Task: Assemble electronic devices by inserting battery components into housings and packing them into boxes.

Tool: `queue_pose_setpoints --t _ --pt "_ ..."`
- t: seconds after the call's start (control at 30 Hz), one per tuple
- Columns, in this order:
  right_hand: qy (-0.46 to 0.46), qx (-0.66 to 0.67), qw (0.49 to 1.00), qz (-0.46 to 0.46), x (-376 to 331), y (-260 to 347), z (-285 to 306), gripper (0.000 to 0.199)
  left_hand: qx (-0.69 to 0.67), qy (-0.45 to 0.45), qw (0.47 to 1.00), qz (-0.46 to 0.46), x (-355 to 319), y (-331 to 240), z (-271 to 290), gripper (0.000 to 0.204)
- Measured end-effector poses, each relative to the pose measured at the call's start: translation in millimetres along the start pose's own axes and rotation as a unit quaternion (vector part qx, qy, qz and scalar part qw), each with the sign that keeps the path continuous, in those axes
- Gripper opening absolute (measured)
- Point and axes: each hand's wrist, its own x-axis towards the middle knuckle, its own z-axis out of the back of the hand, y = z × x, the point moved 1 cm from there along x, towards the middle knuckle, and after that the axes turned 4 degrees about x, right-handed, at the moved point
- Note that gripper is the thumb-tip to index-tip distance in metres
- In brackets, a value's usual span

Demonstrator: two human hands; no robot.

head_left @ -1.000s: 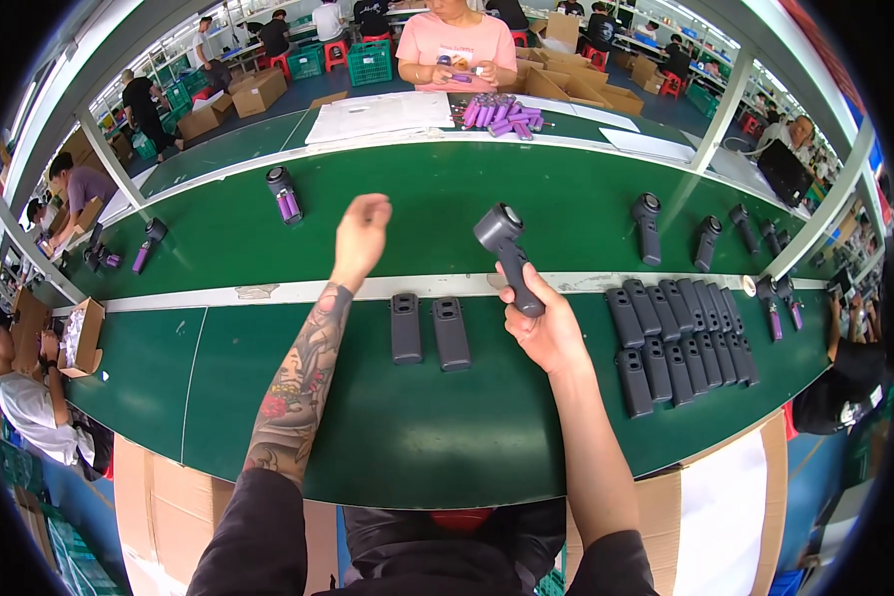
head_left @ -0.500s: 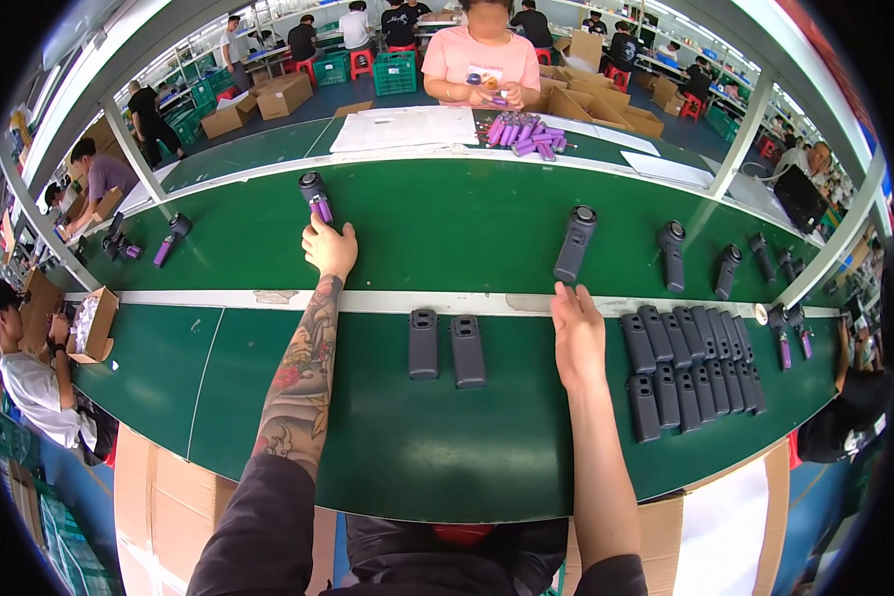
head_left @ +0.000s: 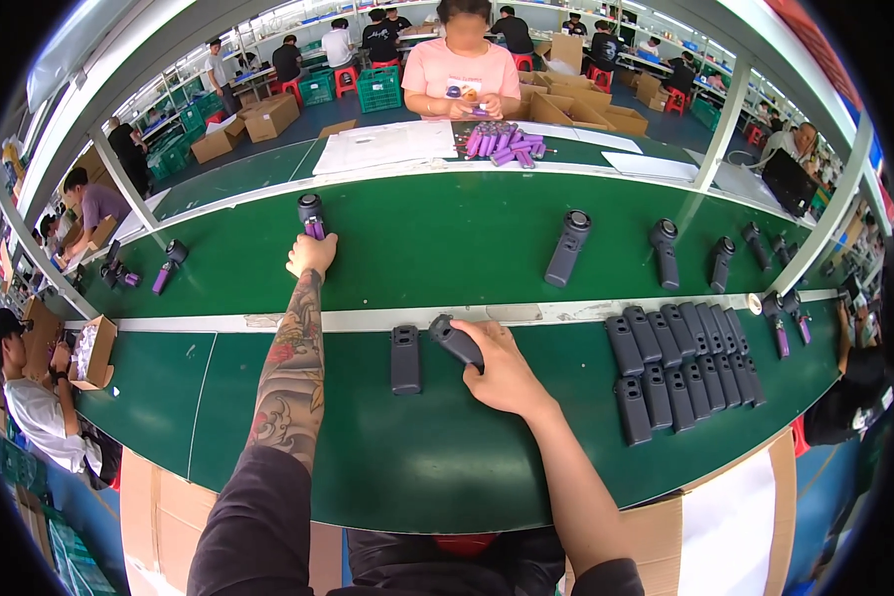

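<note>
- Left hand closed around a dark handle unit with purple cells, far across the green bench.
- Right hand pinching a dark grey plastic shell beside another grey shell.
- Brown cardboard boxes sit beyond.

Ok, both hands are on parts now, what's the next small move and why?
Probably draw the left hand back with the purple-cored unit toward the grey shell gripped by the right hand: the two parts are held far apart across the green table.
</note>
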Motion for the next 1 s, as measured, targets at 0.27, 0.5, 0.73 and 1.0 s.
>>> queue_pose_setpoints --t 0.27,0.5,0.73,1.0 --pt "-0.098 -0.061 0.992 0.057 3.2 -7.5 -9.5 0.054 -0.533 0.268 0.797 -0.091 -93.7 -12.5 30.7 0.032" --pt "-0.128 0.341 0.918 -0.158 11.8 -4.3 11.0 0.046 -0.741 0.471 0.463 -0.123 -158.1 -56.2 56.8 0.036" --pt "-0.232 0.332 0.912 -0.073 8.5 2.7 8.1 0.047 -0.666 0.511 0.528 -0.132 -236.3 -83.3 45.6 0.041" --pt "-0.352 0.059 0.932 0.068 10.3 11.1 8.6 0.055 -0.638 0.499 0.560 -0.174 -279.1 -88.3 38.6 0.043"
